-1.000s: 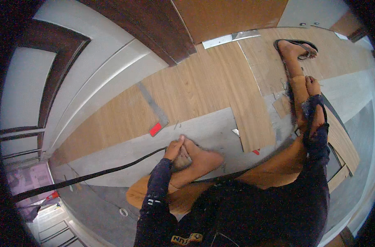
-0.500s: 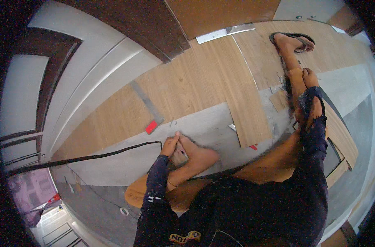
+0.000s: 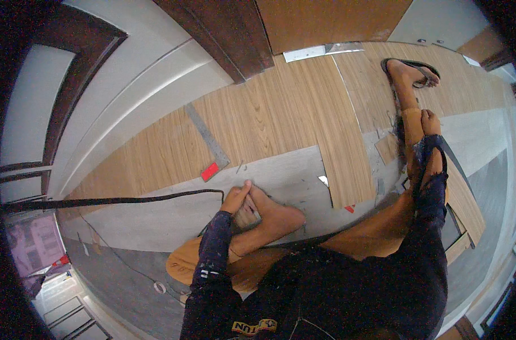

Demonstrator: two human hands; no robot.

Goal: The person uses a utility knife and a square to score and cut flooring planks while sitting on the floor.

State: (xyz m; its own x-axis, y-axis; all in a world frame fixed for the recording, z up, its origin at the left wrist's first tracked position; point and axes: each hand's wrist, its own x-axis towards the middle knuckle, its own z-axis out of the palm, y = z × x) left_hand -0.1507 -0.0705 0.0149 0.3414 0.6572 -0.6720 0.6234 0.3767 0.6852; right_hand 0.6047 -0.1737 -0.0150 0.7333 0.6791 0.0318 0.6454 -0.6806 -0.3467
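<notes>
My left hand [image 3: 234, 199] is closed at the front of my bare left foot [image 3: 278, 212], with the thumb against the toes. The left leg is folded in on the floor. A pale patch between hand and foot is too unclear to name. Curled and closed, my right hand [image 3: 431, 123] rests on the shin of my outstretched right leg [image 3: 412, 120]; whether anything is in it is hidden. On that leg's foot is a dark flip-flop [image 3: 419, 63]. Beyond my left hand lies a grey metal square [image 3: 206, 133] with a red patch.
A loose wood-look plank [image 3: 344, 161] lies across the laid floor's edge, near a small offcut [image 3: 387, 148] and scraps. More planks [image 3: 465, 208] lie by my right leg. A black cable [image 3: 116, 200] runs in from the left. A white ring [image 3: 159, 287] lies at lower left.
The view has shifted slightly, so the floor and doors sit lower in the picture. Both hands keep their places on the foot and the shin.
</notes>
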